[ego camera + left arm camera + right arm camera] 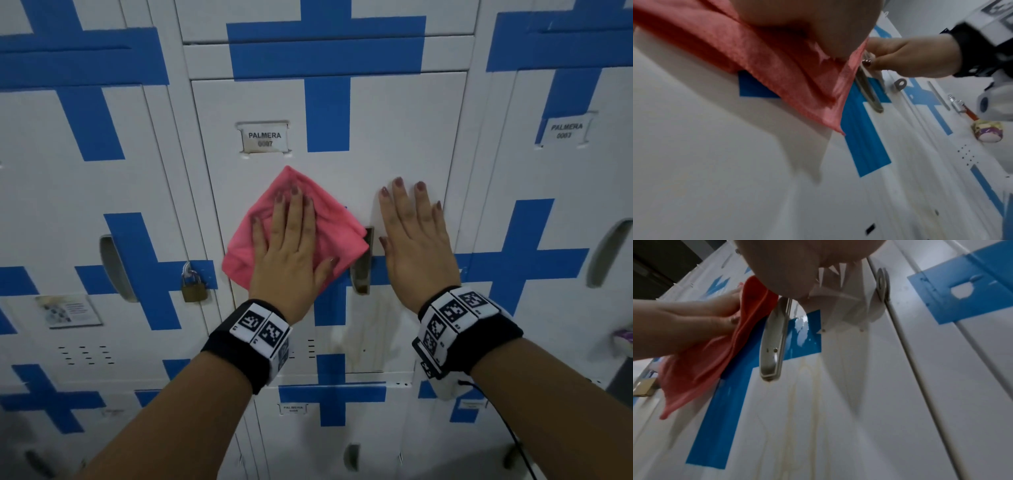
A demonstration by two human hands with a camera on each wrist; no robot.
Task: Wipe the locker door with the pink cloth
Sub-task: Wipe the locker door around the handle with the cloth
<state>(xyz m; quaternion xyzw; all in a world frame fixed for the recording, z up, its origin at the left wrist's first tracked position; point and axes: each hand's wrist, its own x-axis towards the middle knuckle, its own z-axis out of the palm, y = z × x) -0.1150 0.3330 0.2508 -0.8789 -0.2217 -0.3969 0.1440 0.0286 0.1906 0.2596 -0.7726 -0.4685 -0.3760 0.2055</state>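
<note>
Locker bank: white metal lockers with blue tape crosses fill the wall in front of me; no floor or other part of the room shows in any view.
Locker door (394, 144): the middle one, with a name card at upper left and a recessed metal handle (362, 263) at mid-height, right of centre.
Surface: smooth painted metal; yellowish run marks trail down below the handle, plainest in the right wrist view, and they look not yet wiped.
Pink cloth (329, 219): spread flat on the door's left half, its right corner just touching the handle recess.
Left hand (291, 246): fingers straight, palm pressing the cloth against the door, gripping nothing.
Right hand (416, 233): flat and released on the bare door right of the handle, bracing it.
Padlock (193, 286): hangs on the neighbouring locker to the left, near the cloth's lower corner.
Risk, snag: I judge a stroke to the right could catch the cloth on the handle edge and bunch it.
Risk, slip: only palm pressure holds the cloth, so lighter pressure could let it drop.
Risk, miss: staying high would leave the stains below.
</note>
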